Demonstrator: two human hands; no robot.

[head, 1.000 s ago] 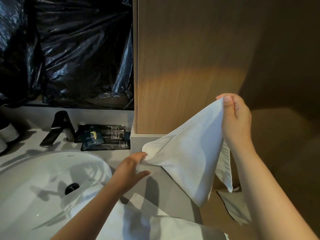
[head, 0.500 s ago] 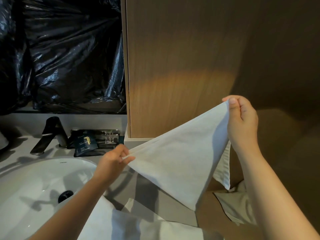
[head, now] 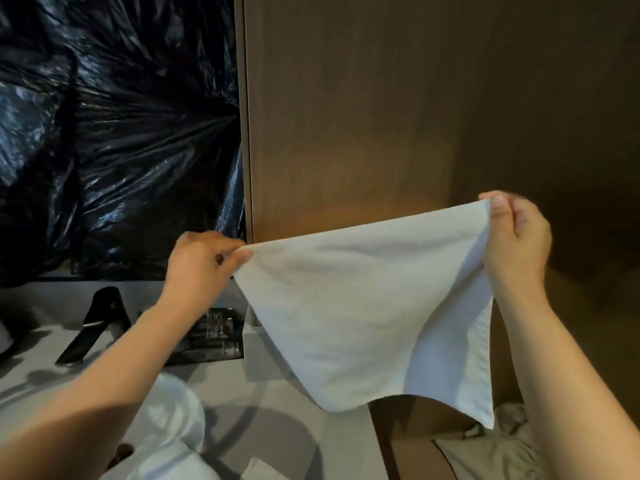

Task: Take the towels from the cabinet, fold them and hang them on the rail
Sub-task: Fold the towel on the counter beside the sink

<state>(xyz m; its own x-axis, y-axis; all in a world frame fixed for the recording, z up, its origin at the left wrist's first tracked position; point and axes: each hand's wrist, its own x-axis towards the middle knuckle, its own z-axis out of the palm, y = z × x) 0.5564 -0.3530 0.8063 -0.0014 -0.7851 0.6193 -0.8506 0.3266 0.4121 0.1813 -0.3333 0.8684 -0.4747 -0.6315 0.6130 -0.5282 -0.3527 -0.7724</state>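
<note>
Towel (head: 363, 306): white, stretched between hands

Left hand (head: 204, 261) at 9 o'clock, right hand (head: 516, 237) at 3 o'clock, both raised. Each pinches one top corner of the towel (head: 363, 306). Forearms enter from 7 and 5 o'clock.

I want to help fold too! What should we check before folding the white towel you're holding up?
1. Left hand pinches one top corner of the small white cloth towel: ok.
2. Right hand pinches the other top corner: ok.
3. Top edge pulled straight: ok.
4. Towel hanging flat: not ok, its right side folds over.
5. Hanging rail in sight: cannot tell, none shows.
</note>
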